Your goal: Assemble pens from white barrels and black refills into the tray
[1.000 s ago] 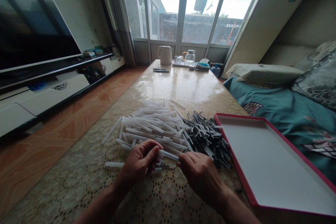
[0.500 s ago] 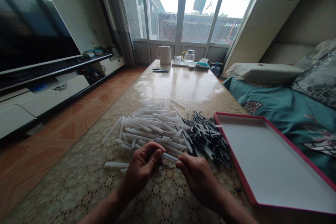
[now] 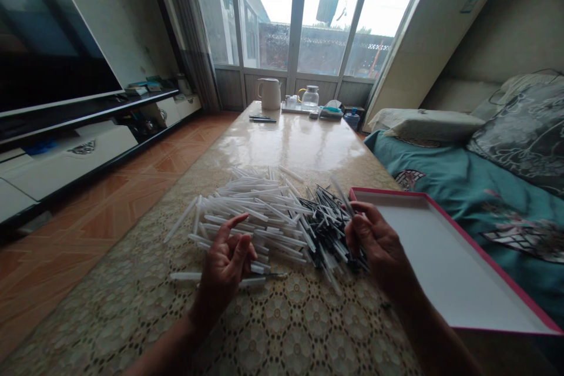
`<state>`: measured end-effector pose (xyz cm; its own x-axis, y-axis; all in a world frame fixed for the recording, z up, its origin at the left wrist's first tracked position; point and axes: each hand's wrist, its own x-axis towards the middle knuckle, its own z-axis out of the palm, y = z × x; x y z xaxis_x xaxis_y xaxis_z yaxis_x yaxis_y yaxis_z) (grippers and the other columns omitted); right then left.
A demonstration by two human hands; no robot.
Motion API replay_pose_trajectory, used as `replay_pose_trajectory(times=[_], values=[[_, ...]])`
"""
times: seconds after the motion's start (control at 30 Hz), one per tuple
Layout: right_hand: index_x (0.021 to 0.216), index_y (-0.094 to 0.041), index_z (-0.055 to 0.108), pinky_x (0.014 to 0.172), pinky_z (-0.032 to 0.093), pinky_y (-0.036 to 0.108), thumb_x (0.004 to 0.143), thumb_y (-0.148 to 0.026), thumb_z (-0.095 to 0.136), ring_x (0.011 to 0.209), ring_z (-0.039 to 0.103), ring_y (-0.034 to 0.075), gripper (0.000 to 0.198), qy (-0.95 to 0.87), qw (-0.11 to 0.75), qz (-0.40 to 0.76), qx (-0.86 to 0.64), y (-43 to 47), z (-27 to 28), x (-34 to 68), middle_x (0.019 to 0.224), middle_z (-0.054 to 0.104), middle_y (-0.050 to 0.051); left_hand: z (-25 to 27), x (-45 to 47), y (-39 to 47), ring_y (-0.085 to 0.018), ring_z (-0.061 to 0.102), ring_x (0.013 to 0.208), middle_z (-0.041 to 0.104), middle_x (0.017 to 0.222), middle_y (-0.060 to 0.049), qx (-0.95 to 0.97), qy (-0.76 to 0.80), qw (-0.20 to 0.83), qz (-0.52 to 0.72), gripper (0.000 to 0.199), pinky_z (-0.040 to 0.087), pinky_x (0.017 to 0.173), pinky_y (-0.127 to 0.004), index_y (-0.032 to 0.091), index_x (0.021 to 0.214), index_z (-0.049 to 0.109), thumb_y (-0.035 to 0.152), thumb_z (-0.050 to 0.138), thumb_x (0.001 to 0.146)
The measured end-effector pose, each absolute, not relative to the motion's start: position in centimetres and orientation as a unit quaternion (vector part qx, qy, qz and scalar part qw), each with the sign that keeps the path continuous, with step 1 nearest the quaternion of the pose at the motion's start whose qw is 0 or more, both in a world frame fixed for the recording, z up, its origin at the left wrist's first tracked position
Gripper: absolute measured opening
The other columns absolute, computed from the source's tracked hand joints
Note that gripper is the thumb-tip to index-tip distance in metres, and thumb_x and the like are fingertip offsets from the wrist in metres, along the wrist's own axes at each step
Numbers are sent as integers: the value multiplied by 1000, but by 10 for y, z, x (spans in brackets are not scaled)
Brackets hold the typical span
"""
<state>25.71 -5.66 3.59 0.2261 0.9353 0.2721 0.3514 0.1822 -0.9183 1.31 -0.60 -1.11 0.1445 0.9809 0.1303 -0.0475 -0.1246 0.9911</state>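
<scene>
My left hand (image 3: 227, 255) is raised at the near side of a pile of white pen barrels (image 3: 251, 205). Its index finger stretches out, the other fingers curl loosely, and I see nothing in its grasp. To the right, my right hand (image 3: 372, 238) pinches a slim, pale pen tube (image 3: 341, 192) that points up and is blurred by motion. This hand is over the right side of a heap of dark and clear pen refills (image 3: 328, 223). Beside my left hand lie loose white barrels (image 3: 185, 276), and a thin metal tip (image 3: 277, 274) shows there.
A shallow white box with a red rim (image 3: 484, 258) lies at the right. Toward the far end of the patterned table (image 3: 282, 341) stand a beige jug (image 3: 269, 94), a glass pitcher (image 3: 311, 96), a tissue box (image 3: 331, 110) and some pens (image 3: 263, 120).
Both hands were together at a white pen tube. My right hand has moved right and up with a tube, while my left hand has loosened its fingers. The view has shifted slightly.
</scene>
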Motion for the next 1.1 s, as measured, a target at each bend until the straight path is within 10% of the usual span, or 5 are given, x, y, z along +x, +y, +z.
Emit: replay_pose_trajectory(times=[0.27,0.5,0.8,1.1], values=[[98,-23,59,84,46,37,89,-39,48,96,61,25,22,-643,282,105,-704,-97,41,367,100,66,8,-20,12,-6,-7,43,43,56,61,5,601,407,511,460,44,35,39,-17,19,128,44,40,53,91],[86,-25,68,77,52,36,82,-37,52,86,67,26,21,-665,106,139,-726,-148,-21,450,94,70,8,-15,11,-7,-8,45,43,56,60,5,602,421,504,455,44,36,39,-17,18,127,45,40,54,90],[120,-32,65,79,57,34,82,-35,61,102,67,28,38,-730,125,106,-664,-186,-39,430,116,69,8,-14,10,-5,-8,45,41,56,59,6,592,422,508,461,45,36,38,-18,18,126,46,41,56,87],[108,-32,72,79,50,42,71,-13,45,96,66,30,49,-717,209,-43,-664,-205,-74,417,102,71,8,-11,12,-8,-9,44,42,56,59,5,587,428,510,461,44,35,38,-18,18,125,46,40,56,88]])
